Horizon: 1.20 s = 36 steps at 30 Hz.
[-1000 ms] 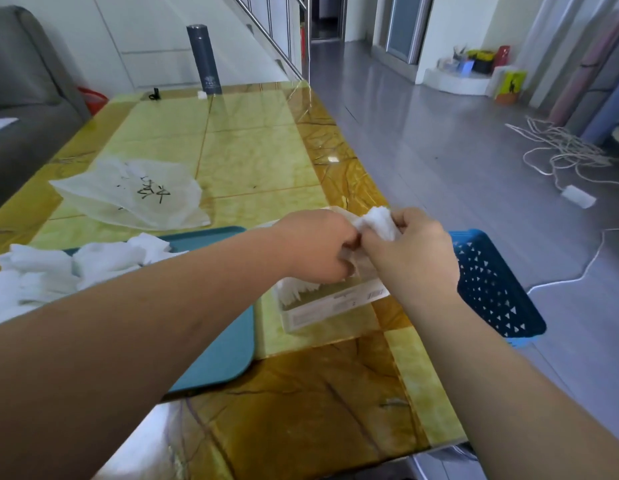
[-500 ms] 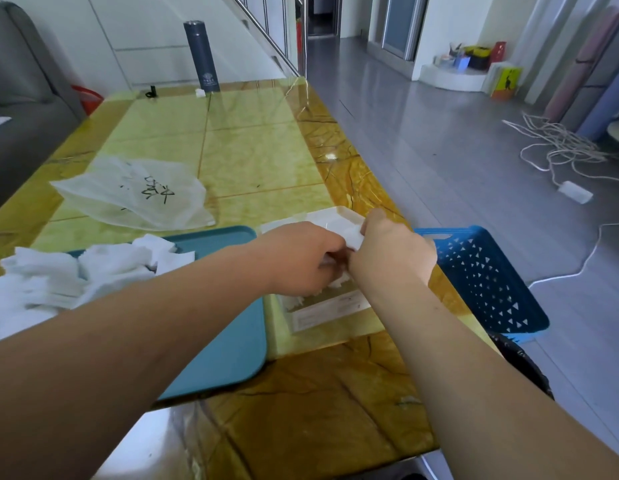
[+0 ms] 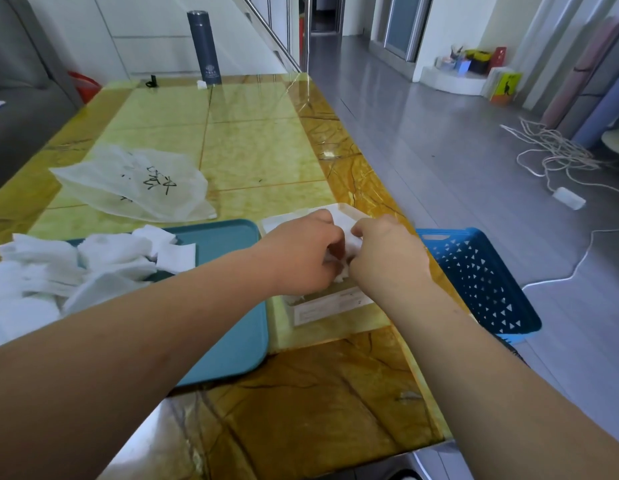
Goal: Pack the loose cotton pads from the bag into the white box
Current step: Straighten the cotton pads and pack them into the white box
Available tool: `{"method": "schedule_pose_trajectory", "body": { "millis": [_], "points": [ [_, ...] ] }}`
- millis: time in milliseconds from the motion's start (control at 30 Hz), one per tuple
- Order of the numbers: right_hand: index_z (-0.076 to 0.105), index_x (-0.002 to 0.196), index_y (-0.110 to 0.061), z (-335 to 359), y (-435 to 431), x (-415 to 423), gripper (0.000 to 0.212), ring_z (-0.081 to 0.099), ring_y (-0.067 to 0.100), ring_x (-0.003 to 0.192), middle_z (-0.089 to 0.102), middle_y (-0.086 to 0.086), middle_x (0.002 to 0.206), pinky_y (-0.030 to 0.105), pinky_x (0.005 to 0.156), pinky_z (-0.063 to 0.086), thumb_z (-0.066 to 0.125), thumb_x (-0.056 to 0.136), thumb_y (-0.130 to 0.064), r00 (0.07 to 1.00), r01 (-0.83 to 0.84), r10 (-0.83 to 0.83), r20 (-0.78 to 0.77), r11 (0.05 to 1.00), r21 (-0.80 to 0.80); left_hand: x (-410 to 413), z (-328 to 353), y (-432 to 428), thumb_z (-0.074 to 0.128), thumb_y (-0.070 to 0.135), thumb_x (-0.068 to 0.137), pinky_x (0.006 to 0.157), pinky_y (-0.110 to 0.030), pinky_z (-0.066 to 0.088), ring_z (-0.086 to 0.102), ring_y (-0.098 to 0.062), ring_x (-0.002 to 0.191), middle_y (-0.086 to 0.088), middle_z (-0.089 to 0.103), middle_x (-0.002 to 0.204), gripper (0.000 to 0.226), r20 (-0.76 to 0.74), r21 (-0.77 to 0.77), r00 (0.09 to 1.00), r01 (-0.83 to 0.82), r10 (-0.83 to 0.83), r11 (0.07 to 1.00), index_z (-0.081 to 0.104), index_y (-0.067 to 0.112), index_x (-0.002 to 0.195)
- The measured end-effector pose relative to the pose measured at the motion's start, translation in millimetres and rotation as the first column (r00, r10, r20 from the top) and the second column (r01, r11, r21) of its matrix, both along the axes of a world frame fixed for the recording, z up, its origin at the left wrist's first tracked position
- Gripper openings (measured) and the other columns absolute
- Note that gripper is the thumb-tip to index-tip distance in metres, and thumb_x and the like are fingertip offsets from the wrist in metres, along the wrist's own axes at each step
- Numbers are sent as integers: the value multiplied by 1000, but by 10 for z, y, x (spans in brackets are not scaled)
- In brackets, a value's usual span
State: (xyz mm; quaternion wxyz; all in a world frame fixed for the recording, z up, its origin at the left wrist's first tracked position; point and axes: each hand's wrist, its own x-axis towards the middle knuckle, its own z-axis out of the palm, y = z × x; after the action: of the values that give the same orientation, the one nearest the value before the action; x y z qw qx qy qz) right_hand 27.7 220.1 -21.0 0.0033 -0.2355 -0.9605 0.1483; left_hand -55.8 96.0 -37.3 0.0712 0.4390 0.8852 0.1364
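The white box [image 3: 330, 306] lies on the yellow table, mostly hidden under both hands; only its near wall with a label and its far flap show. My left hand [image 3: 302, 254] and my right hand [image 3: 387, 256] meet over the box, fingers curled round a bunch of white cotton pads [image 3: 349, 237] pressed down into it. A heap of loose cotton pads [image 3: 76, 268] lies on the teal tray [image 3: 228, 306] to the left. The empty translucent plastic bag [image 3: 141, 183] with black writing lies flat beyond the tray.
A blue perforated basket [image 3: 481, 282] hangs off the table's right edge beside my right hand. A dark flask [image 3: 204, 48] stands at the table's far end. A grey sofa [image 3: 20, 91] is at the left, and white cables [image 3: 557, 157] lie on the floor.
Both hands have moved down with the cotton pads, from above the box into it. The pads that stuck up between my fingers are now mostly covered.
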Motion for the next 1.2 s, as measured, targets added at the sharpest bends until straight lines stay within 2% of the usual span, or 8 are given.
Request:
{"method": "schedule_pose_trajectory", "body": {
  "millis": [233,467,600,733,933,1067,1133,1200],
  "points": [
    [53,89,-21,58,-71,-4,10,60,28,90,60,2,89,36,78,46,62,87,-19,996,-17,13,89,999,49,98,46,-116,62,35,89,85,-41,55,61,-16,99,13,50,115,24,-5,31,1000,19,-19,999,61,29,112],
    [53,140,-20,280,-165,133,58,61,30,112,62,7,124,39,86,56,58,83,-11,996,32,-37,86,998,57,341,151,-788,67,35,95,99,-30,47,54,-5,118,19,41,153,30,66,209,997,-60,47,976,62,36,124],
    [57,135,-25,341,-648,117,43,58,33,118,59,6,131,44,91,53,58,92,-23,996,-65,69,-52,996,63,449,115,-1407,70,34,93,103,-30,46,53,-5,126,17,44,153,29,68,278,987,-162,148,947,66,36,121],
    [60,139,-22,169,-1371,17,42,58,28,123,58,6,131,43,100,50,59,98,-33,920,-341,316,-233,937,-74,447,48,-2070,74,32,90,112,-37,43,51,-13,135,8,48,152,32,78,294,932,-360,353,886,69,29,121],
    [36,158,-23,-237,-2107,-271,69,33,23,151,32,3,164,40,120,35,65,96,-33,844,-535,505,-180,811,-237,324,-24,-2901,69,42,89,124,-44,26,24,-27,153,-4,30,167,55,-71,154,714,-682,696,715,56,31,141],
    [12,165,-30,-418,-2359,-543,94,1,27,161,-8,4,174,46,129,17,70,92,-35,818,-575,557,-143,780,-248,233,-201,-3158,64,62,86,127,-50,17,5,-32,158,-5,5,172,78,62,-23,634,-771,771,636,32,45,154],
    [3,165,-38,-483,-2412,-645,104,-8,28,160,-21,0,172,51,129,11,74,89,-39,801,-598,580,-145,771,-221,181,-240,-3152,67,63,83,125,-51,22,9,-33,157,-2,10,170,75,159,-17,630,-768,760,640,36,48,150],
    [3,163,-44,-529,-2418,-697,104,-8,28,161,-18,-2,173,52,129,9,74,87,-42,792,-610,592,-148,759,-226,117,-241,-3112,70,61,81,119,-48,32,29,-33,147,-2,35,151,61,127,37,676,-735,726,678,52,41,136]
  ]
}}
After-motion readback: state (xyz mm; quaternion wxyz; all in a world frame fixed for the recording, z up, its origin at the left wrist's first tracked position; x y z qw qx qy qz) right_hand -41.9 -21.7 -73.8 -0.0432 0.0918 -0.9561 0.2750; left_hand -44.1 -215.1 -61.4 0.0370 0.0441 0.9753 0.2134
